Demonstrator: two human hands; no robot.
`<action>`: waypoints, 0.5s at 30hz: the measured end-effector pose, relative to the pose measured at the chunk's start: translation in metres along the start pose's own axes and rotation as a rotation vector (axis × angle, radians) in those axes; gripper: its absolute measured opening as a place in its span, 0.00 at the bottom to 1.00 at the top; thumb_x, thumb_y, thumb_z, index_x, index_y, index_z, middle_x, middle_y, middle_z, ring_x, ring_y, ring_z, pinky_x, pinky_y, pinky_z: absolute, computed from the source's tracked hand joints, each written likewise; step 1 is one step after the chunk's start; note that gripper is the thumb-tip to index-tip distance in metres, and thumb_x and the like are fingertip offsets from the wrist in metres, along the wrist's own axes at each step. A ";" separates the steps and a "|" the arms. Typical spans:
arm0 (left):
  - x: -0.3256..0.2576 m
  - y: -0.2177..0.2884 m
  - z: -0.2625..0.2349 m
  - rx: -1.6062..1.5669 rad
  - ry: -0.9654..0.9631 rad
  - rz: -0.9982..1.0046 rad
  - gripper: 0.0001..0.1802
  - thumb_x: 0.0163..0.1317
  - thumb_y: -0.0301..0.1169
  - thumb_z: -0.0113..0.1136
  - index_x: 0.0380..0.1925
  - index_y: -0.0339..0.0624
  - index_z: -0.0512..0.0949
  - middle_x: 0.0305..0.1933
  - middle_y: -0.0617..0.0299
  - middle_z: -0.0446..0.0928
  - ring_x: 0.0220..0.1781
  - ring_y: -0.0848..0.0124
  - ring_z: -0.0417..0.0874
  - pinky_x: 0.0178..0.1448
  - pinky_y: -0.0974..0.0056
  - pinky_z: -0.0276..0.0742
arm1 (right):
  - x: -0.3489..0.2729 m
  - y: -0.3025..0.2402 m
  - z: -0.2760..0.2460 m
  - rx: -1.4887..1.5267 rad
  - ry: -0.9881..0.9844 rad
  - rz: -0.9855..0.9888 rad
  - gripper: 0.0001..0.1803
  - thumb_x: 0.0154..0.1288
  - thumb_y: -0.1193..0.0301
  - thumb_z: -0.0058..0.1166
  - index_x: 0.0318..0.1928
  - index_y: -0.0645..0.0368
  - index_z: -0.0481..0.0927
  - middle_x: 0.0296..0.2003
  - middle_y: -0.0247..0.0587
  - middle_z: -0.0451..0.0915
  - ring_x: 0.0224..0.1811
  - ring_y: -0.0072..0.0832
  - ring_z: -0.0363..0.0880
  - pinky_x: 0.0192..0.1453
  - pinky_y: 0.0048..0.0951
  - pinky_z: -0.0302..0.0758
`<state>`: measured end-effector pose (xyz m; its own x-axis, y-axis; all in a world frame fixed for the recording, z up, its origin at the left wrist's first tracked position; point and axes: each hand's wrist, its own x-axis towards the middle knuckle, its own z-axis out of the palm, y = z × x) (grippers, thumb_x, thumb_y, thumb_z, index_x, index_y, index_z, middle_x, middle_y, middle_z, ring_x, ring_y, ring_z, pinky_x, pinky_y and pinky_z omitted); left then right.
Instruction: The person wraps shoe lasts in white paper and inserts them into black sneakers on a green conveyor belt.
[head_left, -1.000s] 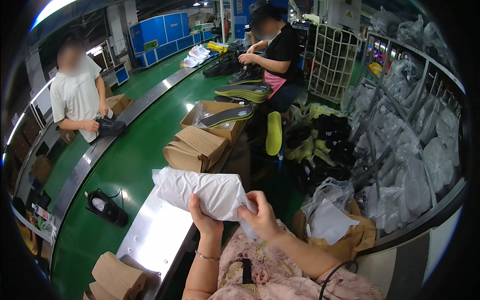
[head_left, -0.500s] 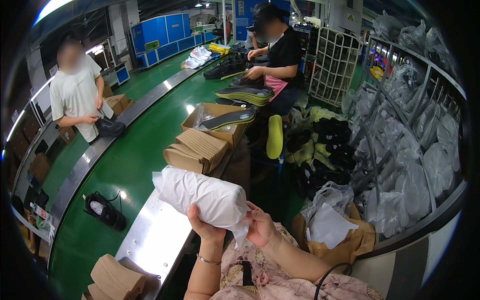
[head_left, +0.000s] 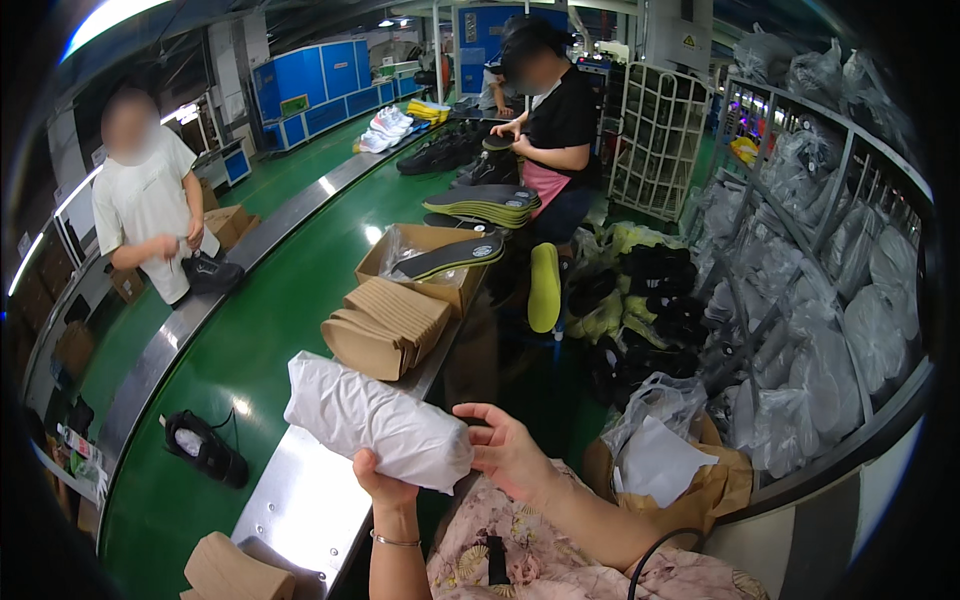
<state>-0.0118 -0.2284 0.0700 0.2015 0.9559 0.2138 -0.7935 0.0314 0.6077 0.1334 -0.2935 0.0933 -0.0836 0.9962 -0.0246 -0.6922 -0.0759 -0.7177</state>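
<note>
A bundle wrapped in white paper (head_left: 375, 420) lies slantwise across my hands, above the metal plate at the belt's edge. My left hand (head_left: 385, 480) grips it from below, thumb up along its near side. At its right end, my right hand (head_left: 510, 455) has its fingers bent against the paper, the index finger reaching over the top. What the paper encloses is hidden. Beyond the bundle stands a row of brown cardboard shoe inserts (head_left: 385, 325). To the left, a black shoe (head_left: 205, 448) with pale stuffing rests on the green belt.
More brown inserts (head_left: 235, 572) lie at the lower left. An open carton (head_left: 465, 285) holds plastic and a dark insole, near stacked insoles (head_left: 490, 205). Two co-workers handle shoes across and farther along the belt. Right are a paper-filled bag (head_left: 690, 490) and a metal rack (head_left: 780, 210) of plastic-bagged items.
The bundle has moved slightly left and down with my hands. The loose paper hanging at its right end is now folded in against it. My right hand's fingers have shifted over that end.
</note>
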 end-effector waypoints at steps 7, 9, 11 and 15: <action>0.011 0.002 0.021 -0.083 -0.108 -0.061 0.47 0.39 0.54 0.58 0.54 0.29 0.63 0.50 0.44 0.72 0.51 0.52 0.76 0.60 0.53 0.70 | 0.003 -0.002 0.008 0.615 -0.194 0.128 0.34 0.56 0.75 0.54 0.62 0.63 0.55 0.53 0.45 0.70 0.56 0.31 0.69 0.61 0.34 0.66; 0.020 0.002 0.024 -0.046 -0.070 -0.070 0.47 0.39 0.55 0.56 0.54 0.29 0.62 0.48 0.45 0.72 0.49 0.53 0.77 0.57 0.53 0.73 | 0.018 -0.005 -0.006 0.504 -0.238 0.158 0.34 0.56 0.76 0.52 0.63 0.62 0.54 0.52 0.47 0.70 0.56 0.32 0.69 0.62 0.34 0.66; 0.031 0.005 0.016 -0.003 0.014 -0.100 0.46 0.42 0.58 0.54 0.53 0.30 0.63 0.47 0.48 0.72 0.49 0.55 0.76 0.54 0.54 0.74 | 0.035 -0.020 -0.010 0.341 -0.240 0.242 0.34 0.56 0.76 0.52 0.63 0.63 0.54 0.51 0.47 0.70 0.57 0.32 0.69 0.61 0.34 0.67; 0.051 0.008 0.011 0.034 0.268 0.054 0.45 0.47 0.56 0.52 0.56 0.30 0.62 0.52 0.47 0.71 0.53 0.57 0.75 0.57 0.58 0.71 | 0.093 -0.043 -0.069 -0.751 -0.215 0.138 0.37 0.57 0.74 0.53 0.65 0.61 0.53 0.44 0.42 0.76 0.43 0.30 0.77 0.47 0.28 0.74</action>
<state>-0.0016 -0.1825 0.0947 -0.0031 0.9992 0.0396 -0.7785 -0.0272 0.6271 0.2049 -0.1944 0.0739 -0.3234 0.9438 -0.0676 -0.0027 -0.0723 -0.9974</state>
